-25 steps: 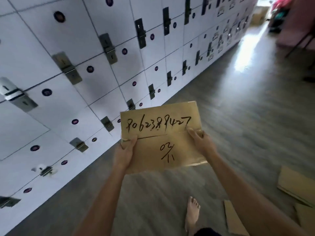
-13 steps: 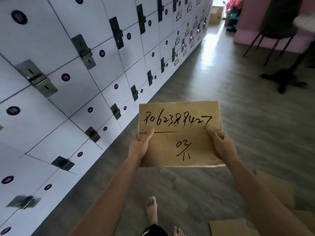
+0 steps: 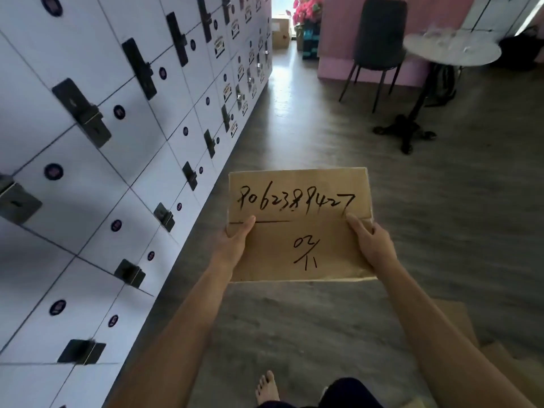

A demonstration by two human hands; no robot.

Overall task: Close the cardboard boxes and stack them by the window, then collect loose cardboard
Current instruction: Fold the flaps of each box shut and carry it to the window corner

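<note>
Grey plank floor (image 3: 309, 134) running down a corridor, white lockers (image 3: 123, 148) along the left side, bright doorway at the far end with more boxes (image 3: 279, 33) stacked beside it. Closed box (image 3: 298, 225) carried at waist height, top flaps meeting along a seam, handwritten digits facing up, well short of those far boxes. Risks, as a judgement: flaps not visibly taped, so likely to spring apart if either thumb lifts off the seam; grip confined to the two side edges, so a heavy load could sag or slip out between the palms. Loose cardboard (image 3: 459, 325) lying on the floor at lower right, just behind the bare foot (image 3: 266, 390), a possible slip or trip on a backward step. Chair (image 3: 376, 45) and round table (image 3: 453, 50) with a splayed iron base on the right, narrowing the way ahead; lockers close on the left, with protruding black latches liable to catch a box corner on a careless swing. Left hand (image 3: 232, 245) clamped on the left edge, thumb flat across the top near the seam, fingers hidden beneath. Right hand (image 3: 371, 245) gripping the right edge likewise, thumb on top pointing at the seam, fingers wrapped under and out of sight. Neither hand free.
</note>
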